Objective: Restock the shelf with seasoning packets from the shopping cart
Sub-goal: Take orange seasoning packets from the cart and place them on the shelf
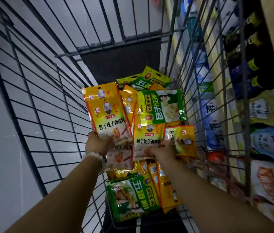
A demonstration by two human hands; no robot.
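Pale floor on the left, a stocked shelf (265, 105) blurring past on the right, and between them the wire shopping cart (37, 105), seen from above. Both arms are down inside it. On the cart bottom lies a loose heap of seasoning packets (151, 130), yellow ones and green ones overlapping every which way. The left hand (97, 143), beaded bracelet (97, 157) at the wrist, grips a fanned stack of yellow packets (109, 118) by its lower edge, fingers curled under and holding it above the pile. The right hand (161, 150) is pressed down on another yellow packet (147, 142) in the middle of the heap, fingertips bent onto it; whether it pinches or only touches, I cannot tell. A green packet (161, 106) lies just beyond it, another green packet (132, 200) sits nearest the camera, between the two forearms.
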